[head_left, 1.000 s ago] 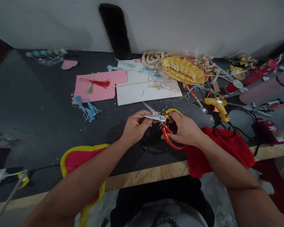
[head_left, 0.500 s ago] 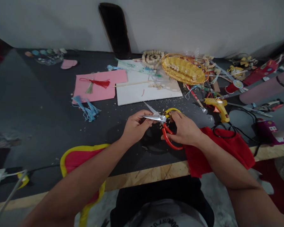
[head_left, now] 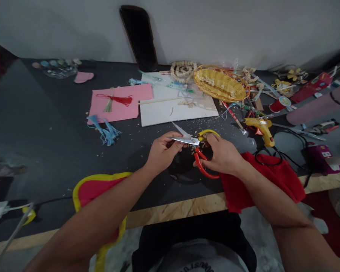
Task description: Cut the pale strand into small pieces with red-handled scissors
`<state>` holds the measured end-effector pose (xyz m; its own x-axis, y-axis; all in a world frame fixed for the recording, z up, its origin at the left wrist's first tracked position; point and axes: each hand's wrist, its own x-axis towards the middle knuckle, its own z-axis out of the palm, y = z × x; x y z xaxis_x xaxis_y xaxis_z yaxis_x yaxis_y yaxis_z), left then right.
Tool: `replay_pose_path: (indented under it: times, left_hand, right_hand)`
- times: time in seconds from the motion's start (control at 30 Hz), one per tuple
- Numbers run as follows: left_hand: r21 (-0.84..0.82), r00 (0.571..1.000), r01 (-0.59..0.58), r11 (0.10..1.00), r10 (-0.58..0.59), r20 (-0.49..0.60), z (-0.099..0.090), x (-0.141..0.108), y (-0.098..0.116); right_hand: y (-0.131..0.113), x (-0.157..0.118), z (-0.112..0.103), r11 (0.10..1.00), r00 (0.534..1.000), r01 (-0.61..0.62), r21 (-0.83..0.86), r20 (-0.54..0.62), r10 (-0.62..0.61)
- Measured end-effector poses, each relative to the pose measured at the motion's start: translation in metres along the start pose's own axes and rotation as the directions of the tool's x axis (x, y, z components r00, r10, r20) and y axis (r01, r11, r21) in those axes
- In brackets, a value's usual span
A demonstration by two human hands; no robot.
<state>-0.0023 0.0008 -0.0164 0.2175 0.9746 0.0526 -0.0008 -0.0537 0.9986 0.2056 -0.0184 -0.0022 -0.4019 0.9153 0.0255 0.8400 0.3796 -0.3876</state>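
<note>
My right hand [head_left: 222,153] is closed round the handles of a pair of scissors [head_left: 193,141], one handle yellow and the other red. The blades are spread and point left. Close against them, my left hand [head_left: 164,152] has its fingers pinched together by the lower blade; whatever they hold is hidden behind the blade and fingers. Small pale clippings lie scattered on the dark table [head_left: 124,155] under and around the scissors. Behind the hands is a white board [head_left: 155,115] with a thin stick [head_left: 160,101] across it.
A pink sheet [head_left: 116,113] bears red and green tassels, with a blue tassel [head_left: 106,132] at its edge. A yellow wicker basket [head_left: 221,85], a glue gun [head_left: 260,128] and a red cloth [head_left: 269,175] are right. A phone [head_left: 138,37] leans on the wall.
Both hands and the scissors stay in almost the same place, with the blades still spread. The view has shifted very slightly.
</note>
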Motion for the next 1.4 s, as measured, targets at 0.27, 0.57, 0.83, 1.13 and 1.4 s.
replay_pose_path:
  times: [0.27,0.57,0.83,1.13,1.4]
  left_hand:
    - [0.029,0.999,0.008,1.0,-0.009,0.038,-0.0023,-0.0015,-0.0042]
    - [-0.014,0.999,-0.002,1.0,0.003,0.041,0.0005,-0.0005,0.0014]
    - [0.006,0.999,0.005,1.0,-0.005,-0.036,0.0012,-0.0016,-0.0013]
    - [0.029,1.0,0.021,0.999,-0.021,0.001,0.0005,0.0003,-0.0003]
    - [0.022,1.0,-0.019,1.0,0.018,0.023,-0.0001,-0.0011,-0.001]
  right_hand:
    - [0.0027,0.0016,-0.0014,0.998,0.998,0.065,0.023,-0.02,-0.065]
    - [-0.001,0.0004,-0.001,0.999,0.999,0.037,0.016,0.03,-0.038]
    - [-0.0032,-0.0002,-0.0031,0.996,0.999,0.028,0.08,0.015,-0.029]
    - [0.0034,0.0009,0.003,1.0,1.0,0.011,0.009,0.003,-0.011]
    - [0.003,0.0019,0.0012,0.998,0.997,0.069,0.004,-0.046,-0.069]
